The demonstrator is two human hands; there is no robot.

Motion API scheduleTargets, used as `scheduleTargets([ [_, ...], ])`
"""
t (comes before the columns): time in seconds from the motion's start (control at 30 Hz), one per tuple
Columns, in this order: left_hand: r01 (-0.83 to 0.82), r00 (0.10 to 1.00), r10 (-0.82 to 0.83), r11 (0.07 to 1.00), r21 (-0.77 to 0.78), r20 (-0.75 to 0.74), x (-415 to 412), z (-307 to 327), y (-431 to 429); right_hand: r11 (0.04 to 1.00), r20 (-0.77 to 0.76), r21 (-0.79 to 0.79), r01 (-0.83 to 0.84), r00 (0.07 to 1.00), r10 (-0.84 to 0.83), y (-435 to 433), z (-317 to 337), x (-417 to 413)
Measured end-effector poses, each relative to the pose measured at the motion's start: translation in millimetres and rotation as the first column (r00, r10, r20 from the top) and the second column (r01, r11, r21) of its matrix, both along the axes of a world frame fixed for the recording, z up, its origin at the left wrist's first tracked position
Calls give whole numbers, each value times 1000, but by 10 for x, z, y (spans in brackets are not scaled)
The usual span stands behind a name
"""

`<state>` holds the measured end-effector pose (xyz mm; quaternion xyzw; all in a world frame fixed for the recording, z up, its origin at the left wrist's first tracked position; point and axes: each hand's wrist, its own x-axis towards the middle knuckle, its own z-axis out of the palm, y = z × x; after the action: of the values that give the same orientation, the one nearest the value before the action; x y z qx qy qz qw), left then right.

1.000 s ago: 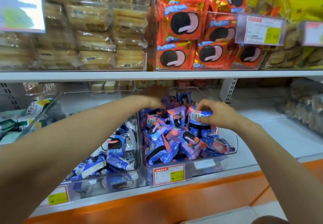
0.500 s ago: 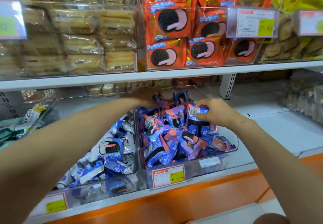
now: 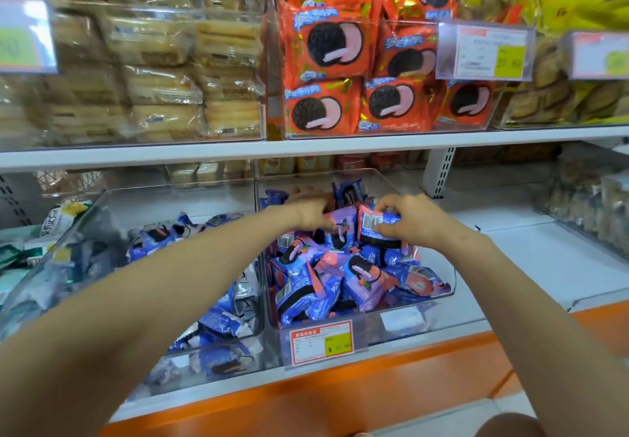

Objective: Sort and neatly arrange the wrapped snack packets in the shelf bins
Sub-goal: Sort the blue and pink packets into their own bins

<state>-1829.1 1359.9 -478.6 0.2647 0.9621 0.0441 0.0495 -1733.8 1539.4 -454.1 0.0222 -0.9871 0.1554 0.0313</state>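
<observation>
the fingers [image 3: 386, 203] of the right hand [image 3: 420, 222] are curled round the top of a small blue film-wrapped snack packet [image 3: 376, 229] with a white barcode panel, holding it upright. just beside it, the left hand [image 3: 311, 213] bends its fingers onto the upper edge of a purple and pink wrapped packet [image 3: 342, 232]; blur hides whether they pinch it or only touch it. both hands are at the back of a clear plastic shelf bin [image 3: 442, 286], where a loose heap of blue, purple and pink packets [image 3: 340, 280] lies jumbled at all angles. these packets are probably light, with thin, slick, crinkly film and a brittle biscuit inside, so a gentle hold on the flat faces or a crimped end seems safest. a red-edged price label [image 3: 321, 341] hangs on the bin's front; its print is too small to read. the left forearm covers part of a neighbouring clear bin of blue and white packets [image 3: 221, 320]. the heap's lower layers and the bin's back corner are hidden. large orange biscuit packets [image 3: 326, 48] fill the shelf above.
</observation>
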Motion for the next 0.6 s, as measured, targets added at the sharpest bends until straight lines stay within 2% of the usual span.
scheduleTargets([
  [0.1,8,994,0,997,70,-109,-24,80,-68,1000,26,-14,-15,1000,15,7,35,18],
  [0.2,-79,971,134,962,261,-199,-55,266,-209,999,27,-34,-19,999,20,14,43,12],
  [0.27,-148,953,237,908,392,-187,-96,354,-314,998,18,-56,-3,1000,4,12,32,4],
  [0.3,-174,950,262,898,405,-172,-105,380,-352,998,7,-65,7,1000,-6,12,24,-2],
  [0.43,-199,950,270,911,362,-156,-138,367,-416,993,-50,-116,32,998,-38,27,31,-16],
  [0.53,-170,921,242,955,244,-307,-125,289,-381,988,-95,-147,44,994,-59,51,56,-9],
  [0.6,-40,915,114,980,194,-388,-101,253,-292,983,-119,-166,73,989,-93,64,69,-2],
])
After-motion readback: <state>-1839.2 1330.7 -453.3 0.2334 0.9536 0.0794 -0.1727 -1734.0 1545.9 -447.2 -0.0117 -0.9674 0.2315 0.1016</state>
